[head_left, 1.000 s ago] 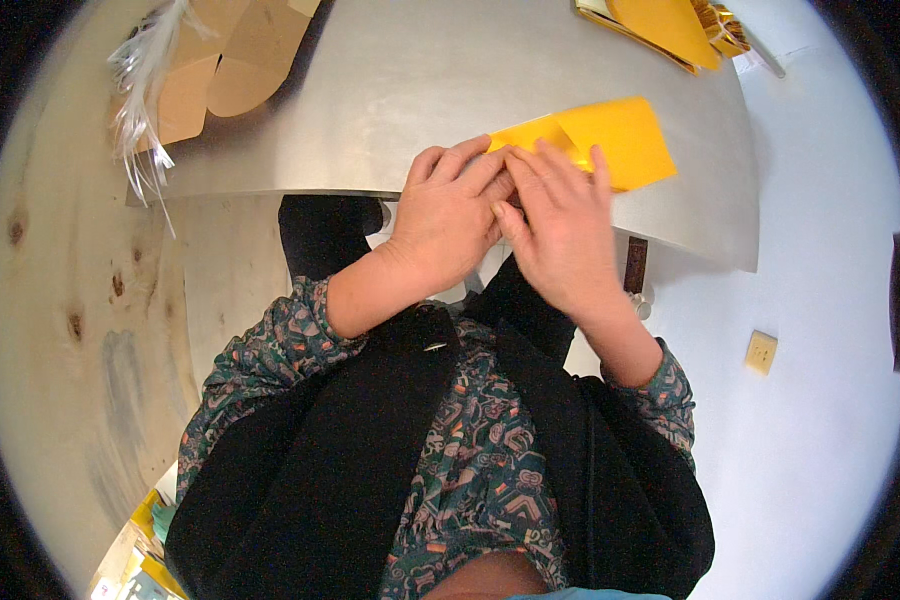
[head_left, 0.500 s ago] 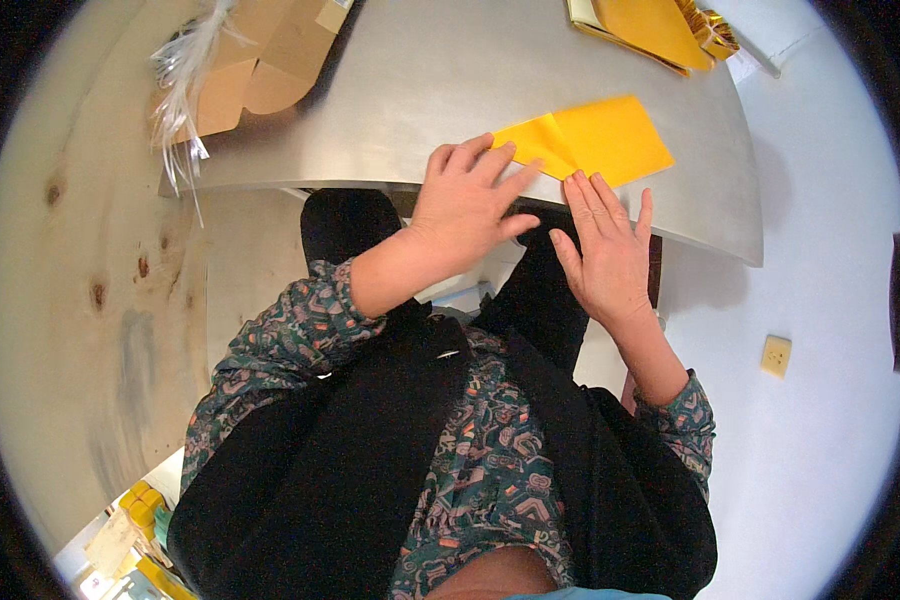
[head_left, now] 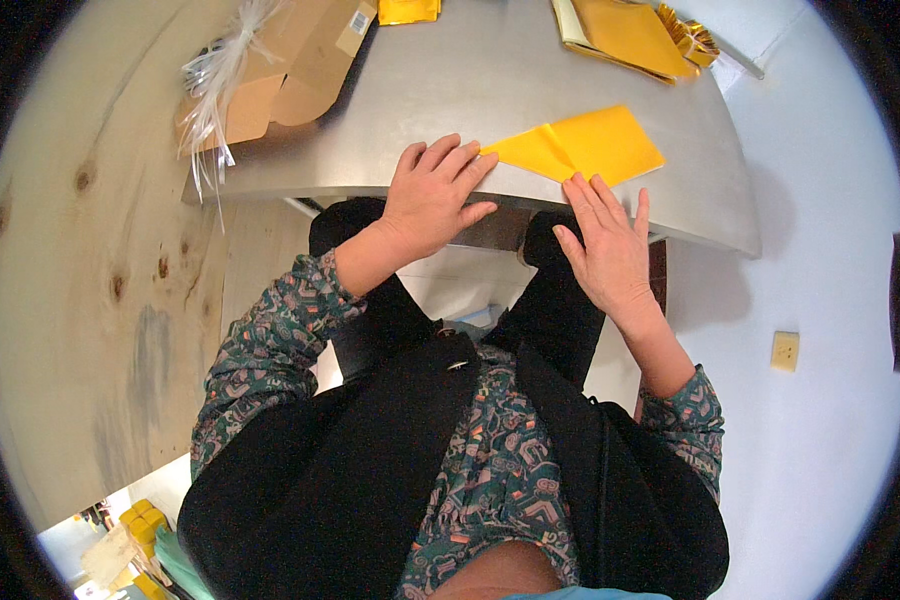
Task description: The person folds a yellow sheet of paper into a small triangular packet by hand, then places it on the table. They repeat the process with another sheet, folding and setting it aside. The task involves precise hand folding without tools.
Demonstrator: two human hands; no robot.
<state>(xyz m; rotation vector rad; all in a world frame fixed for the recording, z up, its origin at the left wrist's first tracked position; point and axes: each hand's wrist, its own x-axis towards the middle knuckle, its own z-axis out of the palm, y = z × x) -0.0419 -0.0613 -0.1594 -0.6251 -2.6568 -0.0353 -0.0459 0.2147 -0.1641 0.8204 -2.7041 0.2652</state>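
A folded sheet of yellow paper (head_left: pixel 600 145) lies on the grey table, tapering to a point on its left. My left hand (head_left: pixel 435 195) rests flat at that tapered tip, its fingers stretched out and the fingertips touching or just beside the paper. My right hand (head_left: pixel 610 240) lies with its fingers extended on the paper's near edge, thumb held apart. Both hands are palm down and neither grips anything. A crease runs across the paper near its middle.
A brown cardboard box (head_left: pixel 300 80) with clear plastic strips (head_left: pixel 228 80) stands at the far left. Stacked yellow sheets (head_left: pixel 630 35) and a shiny gold bundle (head_left: pixel 698 45) lie at the far right. Another yellow piece (head_left: pixel 408 10) is at the top edge. A white wall (head_left: pixel 820 230) borders the right.
My left hand has slid left along the paper to its tapered tip, uncovering more of it. My right hand stays on the near edge. The view has shifted slightly.
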